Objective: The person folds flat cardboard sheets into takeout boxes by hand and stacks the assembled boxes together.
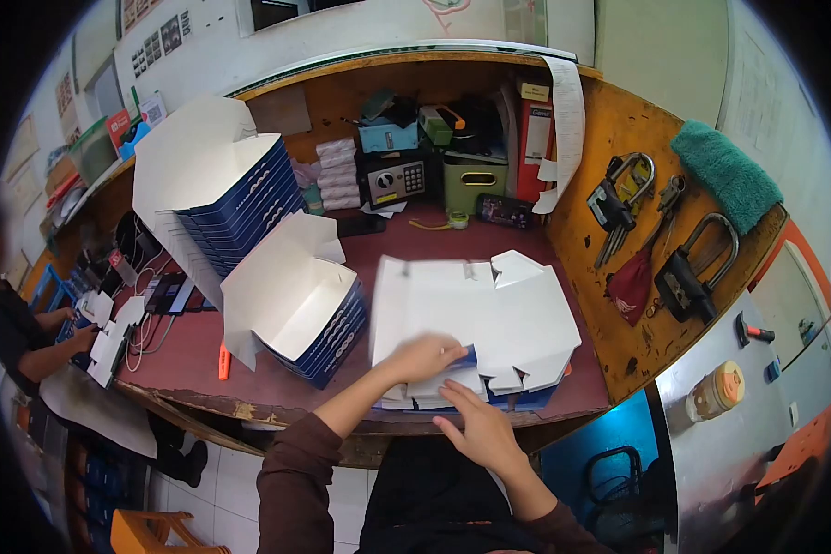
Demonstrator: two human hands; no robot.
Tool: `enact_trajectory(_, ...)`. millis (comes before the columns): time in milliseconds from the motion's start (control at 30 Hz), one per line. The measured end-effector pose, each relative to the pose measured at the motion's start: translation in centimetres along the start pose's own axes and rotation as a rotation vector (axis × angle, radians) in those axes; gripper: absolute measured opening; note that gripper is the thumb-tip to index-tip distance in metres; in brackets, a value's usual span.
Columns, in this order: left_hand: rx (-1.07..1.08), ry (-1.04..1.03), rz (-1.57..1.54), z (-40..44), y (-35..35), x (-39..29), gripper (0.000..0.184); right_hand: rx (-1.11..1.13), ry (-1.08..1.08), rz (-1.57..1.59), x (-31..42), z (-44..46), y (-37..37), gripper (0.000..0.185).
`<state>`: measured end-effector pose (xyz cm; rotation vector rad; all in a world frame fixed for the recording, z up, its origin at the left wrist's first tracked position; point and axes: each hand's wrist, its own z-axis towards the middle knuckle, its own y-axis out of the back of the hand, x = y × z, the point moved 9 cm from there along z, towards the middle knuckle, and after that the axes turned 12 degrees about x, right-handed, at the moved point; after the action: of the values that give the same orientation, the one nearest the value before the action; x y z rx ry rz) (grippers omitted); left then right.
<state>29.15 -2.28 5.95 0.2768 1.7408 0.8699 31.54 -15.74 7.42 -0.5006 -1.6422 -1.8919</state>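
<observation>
A stack of flat white cardboard box blanks (517, 319) with blue undersides lies on the desk in front of me. My left hand (425, 358) is over the near part of the top blank, slightly blurred, its fingers curled in on a folded-up flap (463, 357) that shows blue. My right hand (480, 427) rests at the near edge of the stack, fingers stretched out and thumb apart, touching the white cardboard. Left of the blanks stands a short nested stack of folded open boxes (319, 314), white inside and blue outside.
A taller nested stack of boxes (240, 198) stands behind at the left. Along the back are a small safe (397, 182), a green tin (474, 180) and a tape measure (456, 220). Padlocks (688, 282) hang on the right panel. A co-worker (51, 346) handles cardboard at far left.
</observation>
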Motion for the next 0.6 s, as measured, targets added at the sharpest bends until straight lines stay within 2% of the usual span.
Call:
enact_trajectory(33,-0.163,-0.033,0.218,-1.0,2.0,-2.2,0.031,0.05,-0.05,-0.104,-1.0,0.1,-1.1,0.038)
enact_trajectory(67,-0.313,-0.189,0.302,-2.5,3.7,-5.0,0.024,0.051,-0.05,-0.104,-1.2,0.1,-1.4,0.038)
enact_trajectory(100,-0.314,-0.187,0.301,-3.0,4.7,-6.1,0.024,0.07,-0.066,-0.091,-1.6,0.1,-1.7,0.041)
enact_trajectory(167,-0.67,-0.342,0.275,-6.5,8.6,-9.2,0.021,0.097,-0.082,-0.076,-2.0,0.3,-2.2,0.043)
enact_trajectory(233,-0.77,-0.234,-0.045,-8.1,10.5,-8.3,0.021,0.003,-0.028,-0.064,-1.5,0.8,-1.3,0.041)
enact_trajectory(267,-0.857,-0.225,-0.234,-8.5,10.3,-6.2,0.026,0.001,-0.028,-0.063,-1.2,1.3,-1.0,0.041)
enact_trajectory(300,-0.856,-0.226,-0.233,-8.4,9.5,-6.1,0.026,0.126,-0.067,0.343,-1.8,2.0,-1.9,0.037)
enact_trajectory(333,-1.013,-0.305,-0.383,-9.4,9.1,-5.7,0.028,0.251,-0.104,0.75,-1.9,2.2,-3.2,0.034)
enact_trajectory(367,-1.167,-0.384,-0.535,-10.6,8.5,-4.8,0.03,0.25,-0.102,0.751,-1.8,2.2,-3.4,0.034)
enact_trajectory(400,-1.141,-0.483,-0.654,-10.3,7.6,-3.9,0.023,0.034,-0.014,1.085,-2.1,2.2,-2.1,0.031)
enact_trajectory(433,-1.141,-0.484,-0.653,-10.4,6.9,-4.1,0.023,-0.195,0.08,1.407,-2.9,1.9,-0.9,0.027)
enact_trajectory(467,-1.059,-0.506,-0.734,-9.7,6.0,-4.5,0.02,-0.335,0.122,1.417,-3.7,1.3,0.8,0.024)
enact_trajectory(500,-0.972,-0.528,-0.814,-9.2,5.3,-4.9,0.02,-0.369,0.163,1.479,-4.2,0.8,2.2,0.022)
enact_trajectory(533,-0.741,-0.53,-0.897,-8.7,4.5,-5.9,0.029,-0.435,0.133,1.608,-4.1,0.3,3.9,0.019)
enact_trajectory(567,-0.737,-0.531,-0.901,-8.4,4.5,-5.4,0.029,-0.373,0.141,1.728,-5.3,-0.6,4.6,0.019)
enact_trajectory(600,-0.798,-0.521,-0.637,-8.5,4.8,-5.5,0.03,-0.244,0.191,1.953,-5.5,-1.0,5.6,0.019)
